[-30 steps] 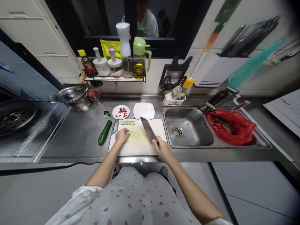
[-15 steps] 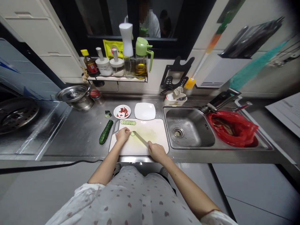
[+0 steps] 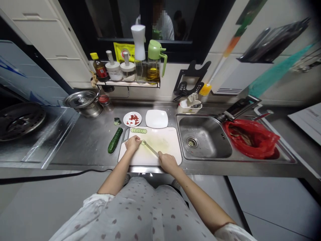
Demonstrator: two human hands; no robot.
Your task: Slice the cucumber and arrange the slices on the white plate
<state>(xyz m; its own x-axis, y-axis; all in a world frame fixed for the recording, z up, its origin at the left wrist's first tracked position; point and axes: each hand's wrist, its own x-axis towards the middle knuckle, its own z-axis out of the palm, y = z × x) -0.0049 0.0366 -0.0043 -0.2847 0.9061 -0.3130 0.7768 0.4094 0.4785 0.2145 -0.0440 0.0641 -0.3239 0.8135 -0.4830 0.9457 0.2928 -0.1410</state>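
On the white cutting board (image 3: 160, 157), my left hand (image 3: 132, 144) has its fingers pinched together at the edge of a thin cucumber slice (image 3: 143, 142). My right hand (image 3: 168, 162) is closed around the handle of a kitchen knife (image 3: 152, 151). The blade points up and left, its tip at that same slice. Overlapping cucumber slices (image 3: 138, 131) lie in a row along the board's upper left. A whole-looking dark green cucumber (image 3: 115, 140) rests on the counter left of the board.
Behind the board are a plate of chopped red pieces (image 3: 132, 119) and a white plate (image 3: 156, 119). The sink (image 3: 205, 137) is at right, with a red plastic bag (image 3: 253, 139) beyond it. A steel pot (image 3: 86, 104) stands back left, below the condiment shelf (image 3: 127, 84).
The view has shifted slightly. More of the cucumber slice shows between my left fingertips and the knife tip. Both hands stay nearly in place.
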